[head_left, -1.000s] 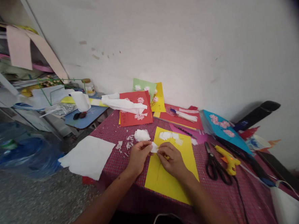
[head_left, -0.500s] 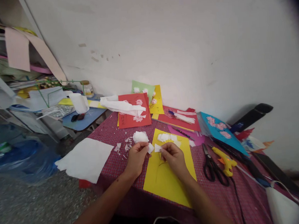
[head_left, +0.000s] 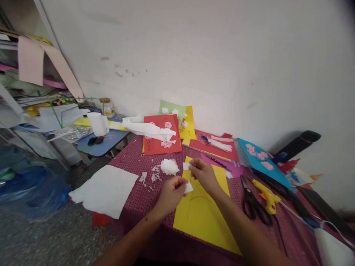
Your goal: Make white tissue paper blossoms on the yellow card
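Observation:
My left hand [head_left: 172, 192] pinches a small white tissue square [head_left: 188, 187] above the near left part of a yellow card sheet [head_left: 205, 217]. My right hand [head_left: 203, 173] is farther from me, over the top of the yellow sheet, and pinches another small white tissue piece [head_left: 186, 165]. A crumpled white tissue wad [head_left: 169, 166] and small white scraps [head_left: 151, 177] lie on the red checked tablecloth [head_left: 139, 191], just left of both hands.
Black scissors [head_left: 253, 205] and a yellow glue gun [head_left: 267, 195] lie to the right. Red [head_left: 162, 144], green, yellow and blue [head_left: 262, 162] cards with pink flowers line the wall. A white sheet [head_left: 104, 190] hangs off the table's left edge. A blue side table [head_left: 101, 142] holds a tissue roll [head_left: 98, 124].
The two hands separated, each now holding its own tissue piece. My right hand moved away from me toward the top of the yellow sheet; my left hand stayed near.

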{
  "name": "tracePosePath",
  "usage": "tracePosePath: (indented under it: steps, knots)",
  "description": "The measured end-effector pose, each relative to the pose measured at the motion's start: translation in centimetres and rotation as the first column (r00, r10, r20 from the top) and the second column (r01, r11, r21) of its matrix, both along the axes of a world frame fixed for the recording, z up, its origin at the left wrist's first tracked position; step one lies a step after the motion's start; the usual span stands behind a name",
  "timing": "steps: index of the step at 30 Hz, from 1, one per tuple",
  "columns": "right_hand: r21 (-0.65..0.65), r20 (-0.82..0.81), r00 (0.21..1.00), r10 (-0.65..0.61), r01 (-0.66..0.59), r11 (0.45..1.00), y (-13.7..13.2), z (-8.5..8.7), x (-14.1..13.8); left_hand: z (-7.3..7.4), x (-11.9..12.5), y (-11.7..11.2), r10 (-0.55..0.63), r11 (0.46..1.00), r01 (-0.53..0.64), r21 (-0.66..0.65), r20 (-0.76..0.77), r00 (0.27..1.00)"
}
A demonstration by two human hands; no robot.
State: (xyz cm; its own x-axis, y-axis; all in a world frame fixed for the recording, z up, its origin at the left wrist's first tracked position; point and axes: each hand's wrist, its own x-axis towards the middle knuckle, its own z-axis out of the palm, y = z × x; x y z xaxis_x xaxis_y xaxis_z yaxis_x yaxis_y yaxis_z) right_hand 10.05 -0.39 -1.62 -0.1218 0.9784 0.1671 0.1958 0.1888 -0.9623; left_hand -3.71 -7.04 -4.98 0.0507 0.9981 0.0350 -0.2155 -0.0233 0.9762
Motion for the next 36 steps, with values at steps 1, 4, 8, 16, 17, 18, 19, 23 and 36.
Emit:
tracePosePath:
  steps: [1, 4, 8, 16, 17, 18, 19, 23, 36]
  knots:
    - [-0.009, 0.058, 0.997, 0.058, -0.058, 0.998, 0.8, 0.2, -0.7, -0.1, 0.0, -0.1, -0.032, 0.999, 0.033, 0.018, -0.017, 0.999]
    - [-0.029, 0.311, 0.940, 0.143, -0.141, 0.990, 3.0, 0.2, -2.6, -0.2, 0.1, -0.2, -0.061, 0.997, 0.061, 0.041, -0.013, 0.998]
    - [0.071, 0.400, 0.916, 0.040, -0.074, 0.995, 3.8, 0.4, -2.2, -0.1, -0.1, 0.1, -0.001, 1.000, 0.001, 0.007, 0.007, 1.000]
    - [0.129, 0.305, 0.952, -0.022, -0.018, 0.991, -3.4, 1.2, 2.2, 0.3, -0.2, 0.0, 0.070, 0.997, -0.071, 0.011, 0.050, 0.996]
    - [0.154, 0.318, 0.948, -0.026, -0.025, 0.988, -4.3, 1.1, 2.1, 0.4, -0.2, -0.1, 0.071, 0.997, -0.072, 0.025, 0.036, 0.997]
    - [0.184, 0.336, 0.942, -0.015, -0.050, 0.982, -5.0, 0.9, 1.9, 0.4, -0.2, -0.2, 0.073, 0.996, -0.074, 0.041, 0.018, 0.997]
    - [0.221, 0.349, 0.937, -0.013, -0.069, 0.973, -5.5, 0.8, 1.7, 0.5, -0.2, -0.2, 0.076, 0.995, -0.076, 0.060, -0.002, 0.997]
    - [0.299, 0.377, 0.925, -0.046, -0.075, 0.951, -6.3, 0.5, 0.8, 0.6, -0.3, -0.4, 0.095, 0.987, -0.083, 0.135, -0.079, 0.992]
    - [0.356, 0.381, 0.915, -0.135, -0.011, 0.935, -6.5, -0.4, 0.4, 0.8, -0.5, -0.7, 0.074, 0.986, -0.052, 0.156, -0.145, 0.987]
